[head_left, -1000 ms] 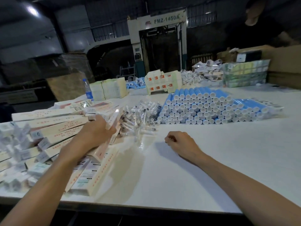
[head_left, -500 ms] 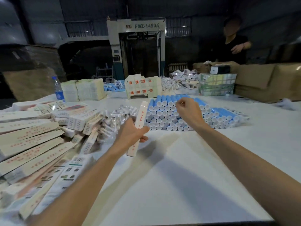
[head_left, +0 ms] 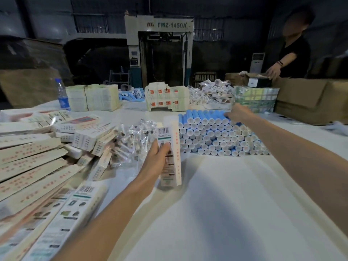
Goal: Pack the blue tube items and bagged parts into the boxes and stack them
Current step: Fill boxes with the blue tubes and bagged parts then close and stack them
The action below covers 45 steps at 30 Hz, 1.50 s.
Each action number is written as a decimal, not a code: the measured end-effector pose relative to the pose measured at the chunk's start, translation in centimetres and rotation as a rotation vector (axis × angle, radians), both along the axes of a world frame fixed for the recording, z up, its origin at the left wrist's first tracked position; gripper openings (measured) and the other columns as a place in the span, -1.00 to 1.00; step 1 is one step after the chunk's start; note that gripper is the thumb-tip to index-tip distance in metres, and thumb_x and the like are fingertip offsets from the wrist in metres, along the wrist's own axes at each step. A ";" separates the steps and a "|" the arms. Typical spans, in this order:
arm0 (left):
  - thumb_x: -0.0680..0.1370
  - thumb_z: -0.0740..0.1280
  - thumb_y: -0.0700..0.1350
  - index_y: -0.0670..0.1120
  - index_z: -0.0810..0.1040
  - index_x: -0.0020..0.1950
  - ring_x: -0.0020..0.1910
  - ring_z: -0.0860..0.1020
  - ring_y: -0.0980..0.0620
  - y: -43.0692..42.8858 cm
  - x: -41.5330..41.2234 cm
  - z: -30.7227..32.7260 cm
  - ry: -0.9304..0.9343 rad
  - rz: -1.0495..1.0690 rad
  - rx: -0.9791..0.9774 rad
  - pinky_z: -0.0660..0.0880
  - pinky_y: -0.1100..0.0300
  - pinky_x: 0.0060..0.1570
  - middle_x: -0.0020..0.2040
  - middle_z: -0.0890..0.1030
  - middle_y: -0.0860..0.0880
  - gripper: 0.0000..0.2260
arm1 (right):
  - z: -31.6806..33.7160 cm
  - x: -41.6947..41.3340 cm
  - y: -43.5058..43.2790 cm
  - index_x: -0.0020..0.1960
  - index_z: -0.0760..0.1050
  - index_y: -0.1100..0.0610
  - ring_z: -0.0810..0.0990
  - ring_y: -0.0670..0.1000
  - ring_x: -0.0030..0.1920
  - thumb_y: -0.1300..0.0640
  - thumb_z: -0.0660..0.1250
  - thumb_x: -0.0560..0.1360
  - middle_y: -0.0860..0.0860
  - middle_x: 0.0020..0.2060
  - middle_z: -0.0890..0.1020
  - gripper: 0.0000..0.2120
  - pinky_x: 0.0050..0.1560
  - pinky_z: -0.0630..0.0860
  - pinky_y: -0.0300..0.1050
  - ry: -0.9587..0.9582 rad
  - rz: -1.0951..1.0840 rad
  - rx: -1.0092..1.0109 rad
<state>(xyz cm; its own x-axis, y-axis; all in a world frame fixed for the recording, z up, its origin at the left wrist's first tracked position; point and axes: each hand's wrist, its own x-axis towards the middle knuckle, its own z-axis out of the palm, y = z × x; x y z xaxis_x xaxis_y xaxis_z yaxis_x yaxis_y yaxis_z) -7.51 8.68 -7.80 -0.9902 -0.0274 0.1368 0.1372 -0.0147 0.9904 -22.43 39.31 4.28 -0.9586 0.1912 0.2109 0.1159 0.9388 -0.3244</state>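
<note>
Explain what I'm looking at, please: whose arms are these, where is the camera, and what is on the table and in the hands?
There is no robot here. These are a person's two bare arms, filmed by one wide-angle camera worn on their head, looking forward and down. The left hand grips a long white box, barcode end up. The right hand reaches onto the top row of the stacked blue tubes; whether it grips one is unclear. On the white table, left of the held box, lies a heap of clear bagged parts. A pile of boxes covers the left side. Another person works at the far right.
</note>
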 end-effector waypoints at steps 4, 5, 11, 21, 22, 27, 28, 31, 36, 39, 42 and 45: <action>0.73 0.33 -0.07 0.05 0.58 0.33 0.12 0.71 0.06 -0.2 -0.1 0.0 -0.020 -0.029 0.083 0.63 0.10 0.04 0.04 0.77 0.11 -0.82 | 0.0 0.3 -1.1 -0.10 0.37 0.27 0.44 0.07 -0.32 0.23 0.27 0.66 0.11 -0.29 0.45 -0.81 -0.39 0.28 -0.08 0.062 -0.029 0.079; 0.73 0.34 -0.10 0.01 0.58 0.33 0.10 0.73 0.04 -0.3 -0.1 0.1 -0.023 -0.034 0.100 0.65 0.12 0.00 0.01 0.77 0.09 -0.82 | -0.1 0.5 -1.4 -0.10 0.38 0.25 0.46 0.09 -0.28 0.26 0.26 0.66 0.12 -0.25 0.47 -0.84 -0.33 0.32 -0.07 0.062 -0.037 0.098; 0.62 0.49 -0.16 -0.09 0.55 0.36 0.06 0.76 0.00 -0.7 0.5 0.4 0.038 -0.103 0.106 0.72 0.09 -0.03 0.06 0.79 -0.02 -0.68 | 0.9 2.3 -2.1 0.57 0.12 0.35 0.58 0.31 0.15 0.36 0.26 0.64 0.33 0.29 0.51 -0.43 -0.04 0.46 0.08 0.228 -0.059 -0.183; 0.44 0.64 -0.05 0.00 0.57 0.35 0.03 0.76 0.08 0.2 1.8 0.7 0.093 -0.168 0.011 0.65 0.29 -0.19 0.07 0.79 0.03 -0.48 | 0.7 12.0 -10.9 0.63 -0.08 -0.15 0.73 0.21 0.11 0.35 0.42 0.56 0.27 0.30 0.48 -0.07 0.15 0.68 0.15 0.327 0.714 -1.218; 0.44 0.64 -0.04 0.00 0.57 0.35 0.03 0.76 0.08 0.3 2.0 0.7 0.097 -0.173 0.013 0.65 0.29 -0.19 0.07 0.79 0.03 -0.48 | 0.3 12.1 -11.5 0.64 -0.10 -0.17 0.72 0.21 0.14 0.34 0.42 0.55 0.24 0.34 0.45 -0.04 0.18 0.67 0.17 0.345 0.713 -1.201; 0.49 0.63 -0.07 -0.01 0.59 0.35 0.01 0.76 0.11 0.2 2.5 0.8 0.116 -0.173 -0.002 0.64 0.31 -0.21 0.05 0.79 0.03 -0.54 | -0.3 12.3 -12.5 0.62 -0.09 -0.35 0.65 0.28 0.25 0.35 0.42 0.51 0.23 0.46 0.37 0.02 0.21 0.64 0.26 0.361 0.732 -1.153; 0.49 0.62 -0.06 -0.01 0.59 0.36 0.01 0.76 0.11 0.1 2.6 0.8 0.114 -0.170 -0.001 0.63 0.32 -0.22 0.05 0.79 0.02 -0.53 | -0.1 12.2 -12.3 0.62 -0.06 -0.35 0.62 0.28 0.29 0.35 0.42 0.52 0.16 0.55 0.27 0.01 0.21 0.65 0.22 0.383 0.727 -1.079; 0.49 0.62 -0.03 -0.01 0.60 0.37 0.01 0.76 0.09 -0.2 2.7 0.9 0.108 -0.155 0.012 0.62 0.32 -0.22 0.06 0.79 0.01 -0.52 | 0.7 12.2 -11.3 0.62 0.00 -0.31 0.59 0.17 0.30 0.30 0.43 0.52 0.19 0.57 0.28 -0.05 0.14 0.68 -0.02 0.351 0.739 -0.782; 0.49 0.63 0.01 0.08 0.60 0.36 0.09 0.75 0.07 -0.1 2.4 1.0 0.124 -0.172 -0.055 0.66 0.26 -0.13 0.07 0.79 0.02 -0.53 | 1.7 12.3 -11.1 0.64 -0.21 -0.20 0.63 -0.12 -0.28 0.28 0.41 0.54 0.12 0.16 0.49 0.00 -0.31 0.57 -0.27 0.252 0.796 -0.500; 0.49 0.63 0.03 0.09 0.61 0.35 0.09 0.75 0.09 -0.2 2.4 0.9 0.139 -0.172 -0.068 0.66 0.26 -0.12 0.07 0.79 0.02 -0.55 | 1.8 12.5 -11.8 0.62 -0.13 -0.09 0.64 0.01 -0.15 0.24 0.40 0.57 0.10 0.13 0.54 -0.12 -0.22 0.63 -0.13 0.196 0.797 -0.396; 0.51 0.61 0.03 0.04 0.60 0.38 0.08 0.74 0.11 -0.4 2.5 0.9 0.139 -0.158 -0.065 0.65 0.27 -0.15 0.08 0.79 0.03 -0.53 | 0.4 12.7 -12.0 0.56 0.10 -0.05 0.56 0.06 -0.03 0.16 0.38 0.61 0.15 0.06 0.57 -0.34 -0.09 0.57 -0.08 0.172 0.793 -0.319; 0.54 0.59 0.00 0.02 0.61 0.35 0.05 0.75 0.10 -0.6 2.4 0.7 0.125 -0.132 -0.075 0.64 0.28 -0.17 0.06 0.79 0.03 -0.59 | -1.6 12.7 -12.0 0.51 0.34 0.07 0.48 -0.03 0.13 0.08 0.28 0.69 -0.04 0.16 0.42 -0.59 0.15 0.44 -0.27 0.212 0.800 -0.156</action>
